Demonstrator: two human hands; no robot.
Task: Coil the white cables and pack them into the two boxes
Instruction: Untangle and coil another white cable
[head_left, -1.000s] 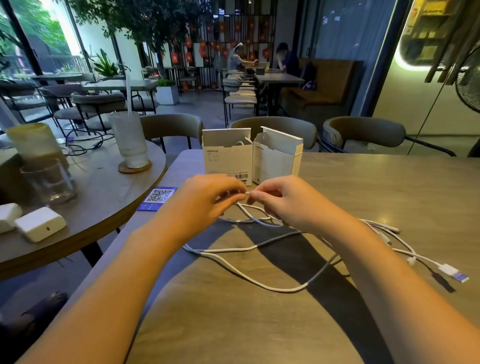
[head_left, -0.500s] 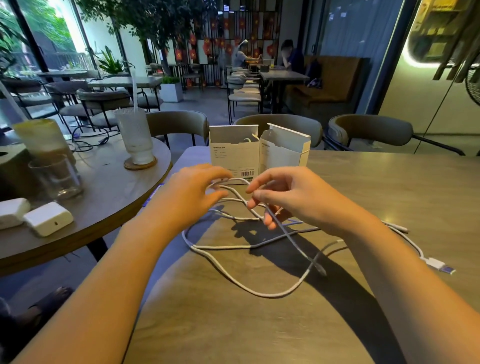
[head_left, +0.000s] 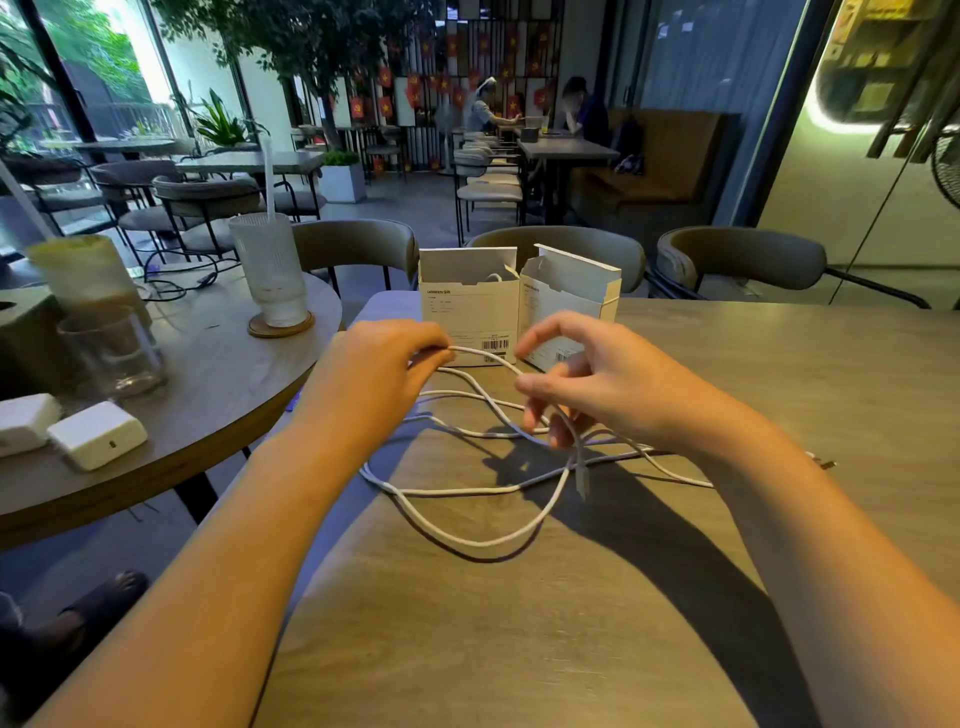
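White cables (head_left: 467, 540) lie in loose tangled loops on the wooden table (head_left: 519, 649). My left hand (head_left: 379, 374) pinches one cable strand just above the table, in front of the boxes. My right hand (head_left: 587, 384) hovers beside it with fingers loosely curled, and a strand runs under its fingertips and hangs down with a plug at its end. Two white boxes stand open side by side at the far edge: the left box (head_left: 467, 312) has a bit of cable showing inside, and the right box (head_left: 566, 312) has its flap up.
A round table (head_left: 197, 405) adjoins on the left, carrying a ribbed cup (head_left: 270, 270) on a coaster, a glass (head_left: 111, 353) and two white chargers (head_left: 96, 434). Chairs (head_left: 743, 260) line the far side. A sandalled foot (head_left: 98, 603) rests on the floor at lower left.
My hands have drawn apart and lifted slightly. The right hand opened from pinching and now lets a strand trail beneath its fingers; the cable's plug end swung toward the middle.
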